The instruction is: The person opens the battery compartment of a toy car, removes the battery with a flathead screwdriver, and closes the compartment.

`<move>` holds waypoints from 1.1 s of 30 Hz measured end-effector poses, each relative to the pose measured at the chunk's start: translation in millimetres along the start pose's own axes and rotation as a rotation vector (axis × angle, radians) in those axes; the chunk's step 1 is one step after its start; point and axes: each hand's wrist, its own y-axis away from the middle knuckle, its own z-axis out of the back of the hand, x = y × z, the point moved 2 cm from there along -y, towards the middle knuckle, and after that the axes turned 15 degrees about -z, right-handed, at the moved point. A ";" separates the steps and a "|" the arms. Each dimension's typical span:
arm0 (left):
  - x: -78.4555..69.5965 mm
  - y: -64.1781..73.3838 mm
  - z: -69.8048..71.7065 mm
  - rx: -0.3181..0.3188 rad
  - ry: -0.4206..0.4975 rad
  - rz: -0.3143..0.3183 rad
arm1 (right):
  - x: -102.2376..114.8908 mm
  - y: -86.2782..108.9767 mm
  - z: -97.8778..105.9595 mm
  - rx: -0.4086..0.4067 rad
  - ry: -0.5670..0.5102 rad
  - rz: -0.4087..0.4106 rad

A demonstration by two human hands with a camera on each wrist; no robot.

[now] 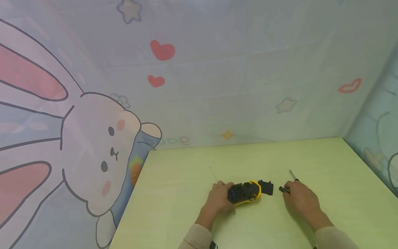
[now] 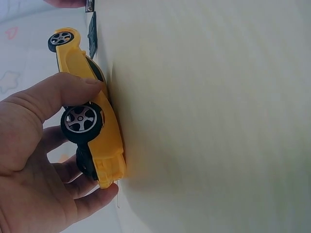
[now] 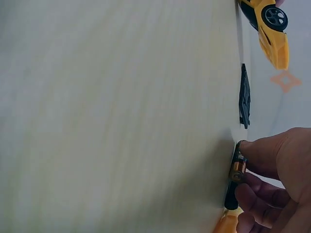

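A yellow toy car (image 1: 255, 186) lies upside down, its black underside (image 1: 237, 193) facing up. My left hand (image 1: 220, 197) grips one end of it, thumb along the side by a wheel (image 2: 81, 119) and fingers around the other side. Beside the car is a flat black cover (image 1: 266, 187). My right hand (image 1: 301, 200) pinches a black and copper battery (image 3: 238, 163) between thumb and fingers, low at the table. By the same hand is a screwdriver (image 1: 292, 174), its metal shaft pointing away; the hand hides part of it. An orange piece (image 3: 226, 224) shows below the fingers.
The pale yellow-green table (image 1: 174, 180) meets a printed cloth backdrop (image 1: 217, 103) at its far edge. Another cloth wall (image 1: 379, 138) stands on the right. A thin wire-like rod (image 1: 212, 173) sticks out beyond my left fingers.
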 end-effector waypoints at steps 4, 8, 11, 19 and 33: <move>-0.2 0.4 2.1 0.000 -0.001 -0.010 | 3.2 1.5 2.5 -0.015 -0.019 0.019; 0.5 1.7 3.5 0.003 0.003 -0.010 | 15.1 5.7 5.6 -0.026 -0.078 0.085; 1.1 2.6 3.8 0.006 0.008 -0.007 | 28.6 10.1 7.1 -0.002 -0.119 0.118; 3.1 5.5 1.2 0.009 -0.002 -0.017 | 67.0 26.8 5.0 0.023 -0.180 0.168; 3.5 7.7 2.5 -0.001 0.008 -0.031 | 125.5 46.4 -21.5 -0.035 -0.173 0.412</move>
